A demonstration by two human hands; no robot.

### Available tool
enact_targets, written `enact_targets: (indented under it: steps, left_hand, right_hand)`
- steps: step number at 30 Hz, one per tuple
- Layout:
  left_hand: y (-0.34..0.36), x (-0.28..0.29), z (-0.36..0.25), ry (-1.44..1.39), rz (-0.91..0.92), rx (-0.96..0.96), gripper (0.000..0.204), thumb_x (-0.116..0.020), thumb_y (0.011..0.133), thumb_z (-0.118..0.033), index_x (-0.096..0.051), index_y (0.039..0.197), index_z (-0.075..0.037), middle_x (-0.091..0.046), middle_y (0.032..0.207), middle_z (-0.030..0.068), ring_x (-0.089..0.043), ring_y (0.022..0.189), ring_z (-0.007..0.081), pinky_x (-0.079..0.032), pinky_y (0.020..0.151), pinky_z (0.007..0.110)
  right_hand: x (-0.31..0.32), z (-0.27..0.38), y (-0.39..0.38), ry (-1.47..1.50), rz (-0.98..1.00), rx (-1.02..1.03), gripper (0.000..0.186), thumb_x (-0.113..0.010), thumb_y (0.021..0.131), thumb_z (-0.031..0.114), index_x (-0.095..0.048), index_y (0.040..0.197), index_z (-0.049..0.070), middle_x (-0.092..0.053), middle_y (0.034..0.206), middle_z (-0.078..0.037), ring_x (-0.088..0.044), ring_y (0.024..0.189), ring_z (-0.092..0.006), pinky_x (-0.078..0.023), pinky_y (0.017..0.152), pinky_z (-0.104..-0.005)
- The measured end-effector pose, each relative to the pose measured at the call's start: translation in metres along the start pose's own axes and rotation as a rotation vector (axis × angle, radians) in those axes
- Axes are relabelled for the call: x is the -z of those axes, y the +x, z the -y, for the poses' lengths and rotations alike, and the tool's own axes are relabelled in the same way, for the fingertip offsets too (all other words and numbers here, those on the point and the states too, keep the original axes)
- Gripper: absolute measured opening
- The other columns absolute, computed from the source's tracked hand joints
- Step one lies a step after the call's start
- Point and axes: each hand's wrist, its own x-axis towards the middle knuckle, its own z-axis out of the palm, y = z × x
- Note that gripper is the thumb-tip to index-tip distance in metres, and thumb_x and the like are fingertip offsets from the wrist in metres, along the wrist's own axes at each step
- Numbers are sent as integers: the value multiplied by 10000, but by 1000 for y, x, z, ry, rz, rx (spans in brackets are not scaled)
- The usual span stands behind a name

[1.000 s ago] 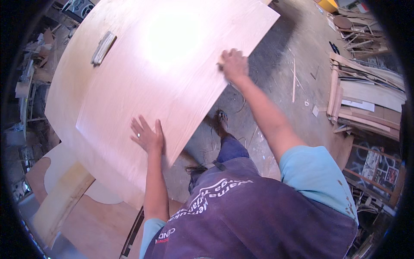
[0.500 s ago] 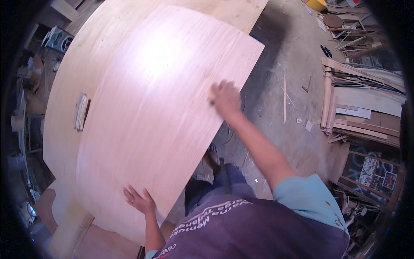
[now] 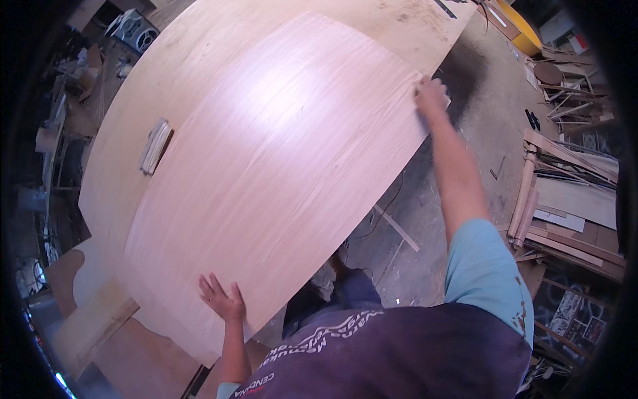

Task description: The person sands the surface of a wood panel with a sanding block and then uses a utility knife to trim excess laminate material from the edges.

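A large, pale pinkish wood-grain panel [image 3: 252,199] lies on a bigger sheet of light plywood [image 3: 119,153]. My left hand [image 3: 224,303] rests on the panel's near end, fingers spread, holding nothing. With my right arm stretched out, my right hand [image 3: 433,98] is closed at the panel's far right corner. Its fingers are curled round a small tan block, mostly hidden by the hand and a little blurred. On the left, a small bundle of pale, layered pieces [image 3: 157,146] sits on the plywood beside the panel's edge.
A thin wood strip [image 3: 397,228] lies on the concrete floor below the panel's right edge. Stacked boards and wood offcuts [image 3: 571,199] stand at the right. A radio-like box [image 3: 135,30] is at the far left, and a yellow round object [image 3: 520,26] at the far right.
My right hand has slid away from me along the panel's right side, to its far corner. My left hand stays flat near the close end. The whole view has shifted slightly.
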Motion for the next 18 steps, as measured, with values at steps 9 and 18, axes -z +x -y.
enact_targets:
  steps: [9,18]
  left_hand:
    - [25,12,-43,-70,91,183,783,-627,1006,-481,-357,1650,-126,-243,1728,200,-163,1622,388,-124,1217,740]
    - [175,-15,-60,57,-76,234,764,-533,1052,-555,-339,1658,-132,-250,1710,249,-172,1612,411,-146,1218,736]
  right_hand:
    - [-16,269,-455,279,477,904,584,-801,826,322,-643,1353,127,-606,1413,-187,-505,1394,-393,-420,1078,-580]
    - [-3,186,-162,87,138,220,463,-773,875,265,-624,1292,130,-582,1311,-140,-543,1236,-359,-476,972,-533]
